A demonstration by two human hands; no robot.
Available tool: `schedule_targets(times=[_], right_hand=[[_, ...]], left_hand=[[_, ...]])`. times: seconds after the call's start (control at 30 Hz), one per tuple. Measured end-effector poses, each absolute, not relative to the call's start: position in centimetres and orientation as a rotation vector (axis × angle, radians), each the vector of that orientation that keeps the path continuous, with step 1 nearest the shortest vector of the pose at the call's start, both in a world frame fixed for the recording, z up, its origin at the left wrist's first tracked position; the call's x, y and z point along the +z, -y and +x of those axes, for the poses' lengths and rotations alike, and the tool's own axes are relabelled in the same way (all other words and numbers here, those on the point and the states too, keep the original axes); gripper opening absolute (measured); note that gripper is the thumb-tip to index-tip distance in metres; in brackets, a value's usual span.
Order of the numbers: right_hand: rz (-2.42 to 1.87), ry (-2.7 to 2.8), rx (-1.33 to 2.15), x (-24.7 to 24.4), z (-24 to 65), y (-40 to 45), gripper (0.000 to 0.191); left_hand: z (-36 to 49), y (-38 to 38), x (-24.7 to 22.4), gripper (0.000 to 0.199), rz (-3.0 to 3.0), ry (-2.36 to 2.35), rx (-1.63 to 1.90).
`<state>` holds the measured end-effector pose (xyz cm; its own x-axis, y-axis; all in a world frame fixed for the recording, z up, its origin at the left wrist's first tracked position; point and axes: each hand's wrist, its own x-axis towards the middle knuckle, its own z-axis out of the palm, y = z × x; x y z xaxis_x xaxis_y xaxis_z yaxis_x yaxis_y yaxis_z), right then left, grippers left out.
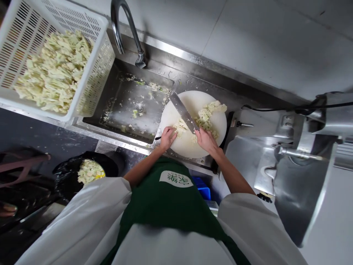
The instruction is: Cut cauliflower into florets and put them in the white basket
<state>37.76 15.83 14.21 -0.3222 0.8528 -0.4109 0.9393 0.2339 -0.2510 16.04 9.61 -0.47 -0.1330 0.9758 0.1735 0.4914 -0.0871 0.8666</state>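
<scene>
A round white cutting board lies beside the sink. My right hand is closed on the handle end of a cleaver, whose wide blade slants up and left across the board. Cut cauliflower lies left of the blade, near the fingertips of my left hand. That hand rests at the board's lower left edge with its fingers bent; whether it grips a piece is hard to make out. Right of the blade is a larger heap of cauliflower, reaching the upper right of the board.
A metal sink with scraps lies left of the board, under a curved faucet. A white basket of cut cauliflower stands far left. Below it is a black-lined bin with scraps. A metal machine stands right.
</scene>
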Motion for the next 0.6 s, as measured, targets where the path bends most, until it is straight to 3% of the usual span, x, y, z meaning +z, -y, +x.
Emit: schedule_targets(times=[0.6], right_hand=[[1.690, -2.226, -0.674, 12.0, 35.4, -13.0, 0.043]], left_hand=[[15.8, -10.4, -1.3, 0.016, 1.456, -1.535, 1.213]])
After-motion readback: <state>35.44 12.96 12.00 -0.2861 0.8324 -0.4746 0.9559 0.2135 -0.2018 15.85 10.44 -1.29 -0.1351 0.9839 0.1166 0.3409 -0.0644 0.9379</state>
